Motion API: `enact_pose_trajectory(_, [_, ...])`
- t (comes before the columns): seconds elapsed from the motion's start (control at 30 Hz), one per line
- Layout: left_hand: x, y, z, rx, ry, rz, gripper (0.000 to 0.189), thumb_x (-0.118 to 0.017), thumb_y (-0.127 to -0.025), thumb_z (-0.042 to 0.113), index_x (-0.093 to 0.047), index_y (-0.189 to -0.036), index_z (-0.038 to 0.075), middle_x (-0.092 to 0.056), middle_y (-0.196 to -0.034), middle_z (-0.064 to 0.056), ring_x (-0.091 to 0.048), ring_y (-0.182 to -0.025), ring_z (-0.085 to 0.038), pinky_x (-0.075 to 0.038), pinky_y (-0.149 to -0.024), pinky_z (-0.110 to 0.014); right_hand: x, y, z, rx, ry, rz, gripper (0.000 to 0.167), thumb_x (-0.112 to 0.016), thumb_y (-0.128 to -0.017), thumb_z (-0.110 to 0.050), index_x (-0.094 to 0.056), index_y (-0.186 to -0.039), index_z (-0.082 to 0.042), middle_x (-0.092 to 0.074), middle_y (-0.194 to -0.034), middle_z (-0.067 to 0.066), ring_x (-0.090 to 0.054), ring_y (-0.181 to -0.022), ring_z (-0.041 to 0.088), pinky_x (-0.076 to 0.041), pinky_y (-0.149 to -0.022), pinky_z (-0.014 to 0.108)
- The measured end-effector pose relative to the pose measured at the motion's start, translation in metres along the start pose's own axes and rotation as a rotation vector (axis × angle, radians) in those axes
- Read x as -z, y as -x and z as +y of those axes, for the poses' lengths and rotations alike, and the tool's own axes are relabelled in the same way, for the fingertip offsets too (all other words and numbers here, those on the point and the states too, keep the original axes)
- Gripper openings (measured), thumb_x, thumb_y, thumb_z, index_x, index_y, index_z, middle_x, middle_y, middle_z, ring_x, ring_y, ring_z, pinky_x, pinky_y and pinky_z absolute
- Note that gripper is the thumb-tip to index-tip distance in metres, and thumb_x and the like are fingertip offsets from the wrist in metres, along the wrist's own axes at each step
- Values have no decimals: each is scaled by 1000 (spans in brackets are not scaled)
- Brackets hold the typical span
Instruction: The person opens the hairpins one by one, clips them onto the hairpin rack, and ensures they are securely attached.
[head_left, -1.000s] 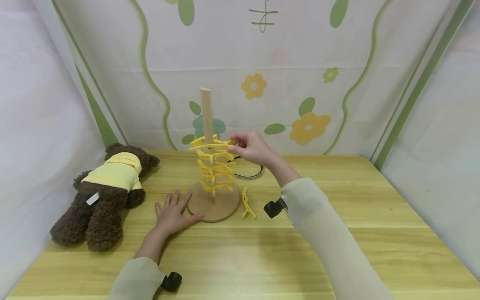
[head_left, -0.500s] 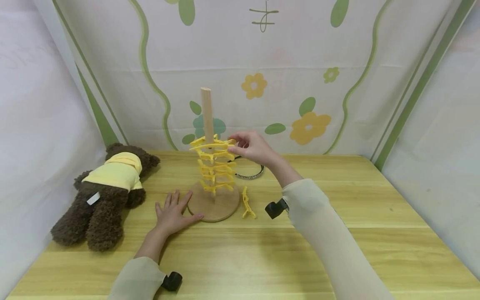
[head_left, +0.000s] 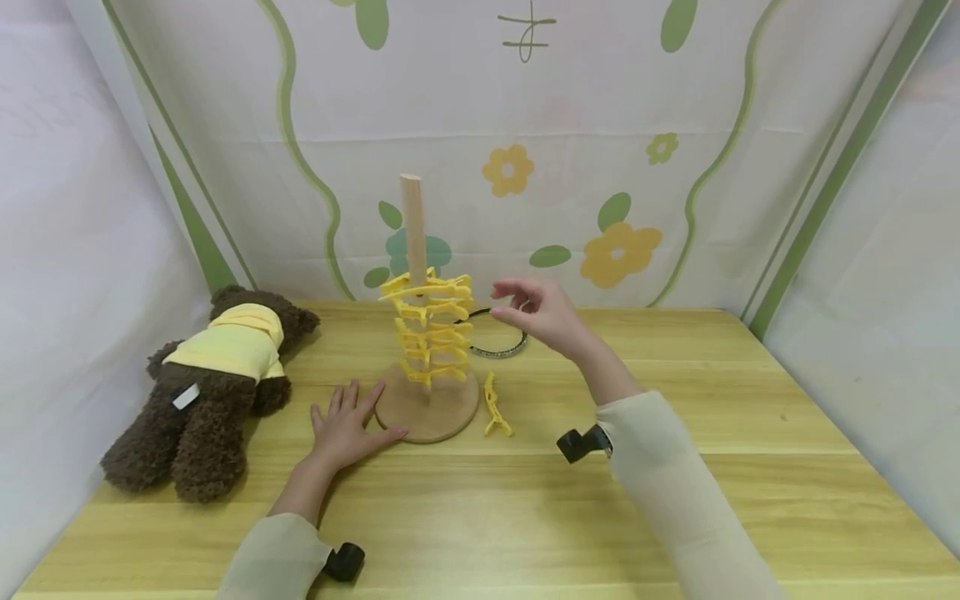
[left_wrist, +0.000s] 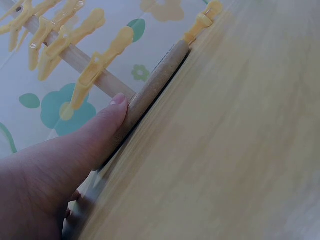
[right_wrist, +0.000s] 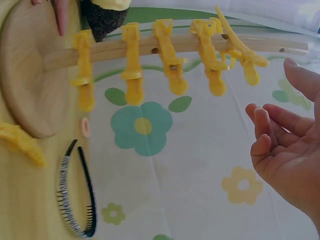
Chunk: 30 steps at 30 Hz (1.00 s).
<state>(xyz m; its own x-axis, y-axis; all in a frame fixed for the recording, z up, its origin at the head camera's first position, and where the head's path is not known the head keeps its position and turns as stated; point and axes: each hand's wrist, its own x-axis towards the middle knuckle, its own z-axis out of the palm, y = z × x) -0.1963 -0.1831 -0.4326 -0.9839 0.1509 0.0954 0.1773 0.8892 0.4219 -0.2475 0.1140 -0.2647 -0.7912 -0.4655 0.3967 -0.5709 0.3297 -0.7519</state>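
A wooden post (head_left: pixel 413 221) stands upright on a round wooden base (head_left: pixel 427 425), with several yellow plastic clips (right_wrist: pixel 133 65) clamped along it. The topmost clip (right_wrist: pixel 240 45) sits at a slant compared with those below. My left hand (head_left: pixel 343 435) lies with fingers spread at the base's left edge, and its thumb (left_wrist: pixel 112 112) touches the rim. To the right of the clips, my right hand (head_left: pixel 542 318) is in the air, apart from them, with loosely bent fingers and nothing in its grasp. One loose yellow clip (head_left: pixel 492 407) lies on the table right of the base.
Behind the post, a dark headband with a patterned band (head_left: pixel 498 354) lies on the wood-grain table (head_left: pixel 750 500). A brown teddy bear in a yellow top (head_left: pixel 225 346) lies at the left. White cloth walls (head_left: pixel 585 100) with printed flowers surround the table's back and sides.
My right hand has let go of the topmost clip and moved away to the right. That clip stays on the post. My left hand has not moved.
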Motion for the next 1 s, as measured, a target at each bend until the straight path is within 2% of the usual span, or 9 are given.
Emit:
enact_pose_trajectory(0.2, [2,-1,-1,5,-8,-1,93,-46,-66,72,-25,-138,17,-10,-138,-25,-1,-123,-44,10,-84,-65,-12,30,26,-53,-27,32,35,-64,-79,-17,-57,-109,0,-59,-95,6,-52,-74,17,-45,-67,30])
enact_pose_trajectory(0.33, [1,0,-1,2,-6,4,93,-46,-66,73,-25,-138,16,-10,-138,-25,-1,-123,-44,9,-83,-66,-27,49,43,-100,-82,80,33,-63,-79,-16,-57,-107,1,-59,-95,10,-52,-74,18,-45,-66,27])
enact_pose_trajectory(0.5, [-2,-1,-1,-2,-13,9,93,-46,-66,73,-25,-138,17,-11,-138,-25,-1,-123,-44,9,-83,-66,-45,69,47,-164,-99,108,29,-63,-79,-10,-57,-104,5,-59,-94,17,-51,-74,20,-44,-65,27])
enact_pose_trajectory(0.6, [-3,0,-2,-3,-13,11,93,-46,-66,73,-26,-137,17,-11,-138,-25,-2,-123,-44,9,-83,-66,-54,77,48,-183,-93,109,27,-63,-78,-6,-58,-101,7,-59,-92,19,-51,-72,20,-44,-64,28])
enact_pose_trajectory(0.77, [-4,0,-2,1,-12,7,93,-46,-66,73,-25,-138,18,-11,-138,-25,-1,-123,-44,9,-84,-66,-69,85,71,-218,-66,88,30,-66,-76,-11,-59,-100,6,-61,-91,14,-51,-69,15,-43,-62,25])
enact_pose_trajectory(1.0, [-2,-1,-1,1,-8,6,93,-46,-66,73,-26,-137,17,-11,-138,-25,-1,-123,-44,9,-83,-66,-84,97,93,-274,-40,51,33,-69,-74,-13,-59,-100,6,-60,-89,11,-53,-70,16,-46,-61,25])
